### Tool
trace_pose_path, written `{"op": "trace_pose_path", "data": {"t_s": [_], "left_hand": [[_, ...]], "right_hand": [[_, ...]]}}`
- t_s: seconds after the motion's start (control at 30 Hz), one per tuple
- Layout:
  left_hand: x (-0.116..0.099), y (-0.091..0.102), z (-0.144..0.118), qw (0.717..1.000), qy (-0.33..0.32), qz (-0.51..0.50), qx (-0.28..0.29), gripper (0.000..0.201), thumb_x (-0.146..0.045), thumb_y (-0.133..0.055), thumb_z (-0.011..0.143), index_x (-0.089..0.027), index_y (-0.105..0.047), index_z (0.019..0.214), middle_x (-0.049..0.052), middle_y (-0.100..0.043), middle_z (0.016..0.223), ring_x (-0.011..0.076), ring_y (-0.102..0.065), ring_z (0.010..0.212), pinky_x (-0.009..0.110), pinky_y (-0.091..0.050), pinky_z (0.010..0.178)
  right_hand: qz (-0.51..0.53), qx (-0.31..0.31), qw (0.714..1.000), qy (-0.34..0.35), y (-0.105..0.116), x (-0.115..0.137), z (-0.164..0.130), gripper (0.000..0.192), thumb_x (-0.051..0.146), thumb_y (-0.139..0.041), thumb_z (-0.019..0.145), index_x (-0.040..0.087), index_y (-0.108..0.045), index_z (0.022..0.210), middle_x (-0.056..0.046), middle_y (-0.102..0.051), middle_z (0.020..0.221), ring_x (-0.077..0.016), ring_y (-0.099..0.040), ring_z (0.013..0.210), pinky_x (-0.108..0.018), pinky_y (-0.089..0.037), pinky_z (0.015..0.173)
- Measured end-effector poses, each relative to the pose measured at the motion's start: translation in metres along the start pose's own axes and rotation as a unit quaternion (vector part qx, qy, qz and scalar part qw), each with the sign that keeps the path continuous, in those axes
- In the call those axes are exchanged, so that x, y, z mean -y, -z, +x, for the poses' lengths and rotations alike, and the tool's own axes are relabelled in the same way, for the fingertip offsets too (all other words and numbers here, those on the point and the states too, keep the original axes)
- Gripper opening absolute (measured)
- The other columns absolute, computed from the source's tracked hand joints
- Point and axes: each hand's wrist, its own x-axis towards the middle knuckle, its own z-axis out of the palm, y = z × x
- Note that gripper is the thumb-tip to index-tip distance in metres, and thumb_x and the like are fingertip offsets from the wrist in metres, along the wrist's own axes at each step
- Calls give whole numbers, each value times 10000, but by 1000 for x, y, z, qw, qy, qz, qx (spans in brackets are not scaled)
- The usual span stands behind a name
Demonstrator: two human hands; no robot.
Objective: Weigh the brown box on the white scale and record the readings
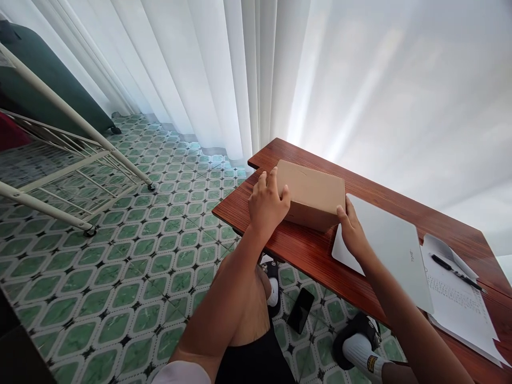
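Left hand (267, 205): partly open, fingers spread and curved, pressed against left end of cardboard box (312, 193); thumb at near side, fingertips over top edge. Right hand (352, 230): loosely open, thumb and fingertips touching box's near right corner; palm resting over closed laptop (386, 249). No full grip seen; box braced between both hands.

Box: flat, rectangular, plain brown cardboard, matte, sharp edges, lid closed. Sits flat near far left corner of wooden table (304, 250), reddish-brown w/ visible grain. Laptop: thin, white, smooth, just beside box on right, touching or nearly so. Printed paper sheets (460, 301) right of laptop, black pen (456, 273) lying on top.

Below table: green patterned tile floor (132, 256), dark phone (301, 310) lying on tiles.
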Motion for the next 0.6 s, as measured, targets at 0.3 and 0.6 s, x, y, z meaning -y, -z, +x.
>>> {"op": "trace_pose_path", "data": {"t_s": [0.3, 0.6], "left_hand": [[2, 2, -1, 999, 16, 39, 21, 564, -442, -418, 969, -169, -499, 1456, 160, -666, 1277, 331, -704, 914, 412, -545, 736], [1, 0, -1, 999, 11, 38, 7, 564, -416, -425, 957, -143, -516, 1443, 161, -676, 1248, 305, -702, 919, 373, -536, 741]], "right_hand": [[22, 20, 999, -15, -7, 6, -6, 707, 670, -379, 977, 301, -300, 1575, -72, -396, 1596, -294, -346, 1477, -543, -245, 1230], [18, 17, 1000, 5, -7, 4, -5, 676, 652, -373, 986, 302, -328, 1562, -78, -447, 1561, -301, -362, 1465, -534, -272, 1214]]}}
